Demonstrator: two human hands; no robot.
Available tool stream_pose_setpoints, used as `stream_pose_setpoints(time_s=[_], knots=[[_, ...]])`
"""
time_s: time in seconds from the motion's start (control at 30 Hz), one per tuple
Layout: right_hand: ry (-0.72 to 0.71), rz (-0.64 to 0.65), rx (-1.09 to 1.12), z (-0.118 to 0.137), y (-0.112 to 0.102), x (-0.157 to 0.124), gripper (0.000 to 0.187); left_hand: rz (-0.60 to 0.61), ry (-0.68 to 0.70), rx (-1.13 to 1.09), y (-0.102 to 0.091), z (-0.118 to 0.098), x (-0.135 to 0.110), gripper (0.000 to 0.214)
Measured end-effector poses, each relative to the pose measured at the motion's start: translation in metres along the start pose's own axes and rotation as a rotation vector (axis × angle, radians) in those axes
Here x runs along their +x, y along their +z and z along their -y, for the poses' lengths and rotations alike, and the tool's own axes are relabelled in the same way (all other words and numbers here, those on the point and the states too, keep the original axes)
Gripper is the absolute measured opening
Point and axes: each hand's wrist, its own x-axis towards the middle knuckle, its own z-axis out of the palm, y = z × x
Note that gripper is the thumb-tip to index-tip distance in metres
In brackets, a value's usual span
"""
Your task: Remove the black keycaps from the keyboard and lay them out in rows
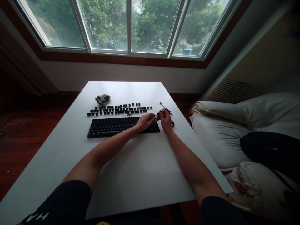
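Observation:
A black keyboard [112, 125] lies across the middle of the white table. Over its right end is my left hand [145, 122], fingertips pinched together. My right hand [165, 120] is closed just beside it, at the keyboard's right edge. The fingertips of both hands nearly meet around something small, with a bit of red or purple showing, too small to make out. Behind the keyboard, loose black keycaps [120, 110] stand in uneven rows. A thin dark-tipped stick, perhaps a brush [161, 103], and a purple item [168, 111] lie just beyond my right hand.
A crumpled grey cloth [102, 99] lies at the table's back left. Black coiled cable [172, 124] shows right of my right hand. A pale padded sofa [217, 137] with a dark bag [269, 150] stands right of the table [131, 175]. Windows are ahead.

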Motion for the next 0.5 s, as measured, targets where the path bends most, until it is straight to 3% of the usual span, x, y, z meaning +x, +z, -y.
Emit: stream_pose_setpoints(time_s=[0.2, 0.4, 0.5], knots=[[0.090, 0.027, 0.174, 0.000, 0.001, 0.001, 0.040, -0.049, 0.100, -0.136, -0.002, 0.001, -0.004, 0.034], [0.125, 0.022, 0.088, -0.003, 0.002, 0.000, 0.041, 0.008, 0.311, 0.087, -0.011, -0.002, -0.005, 0.024], [0.101, 0.007, 0.026, 0.000, 0.002, -0.001, 0.042, 0.047, 0.348, 0.181, -0.015, -0.002, -0.005, 0.023]])
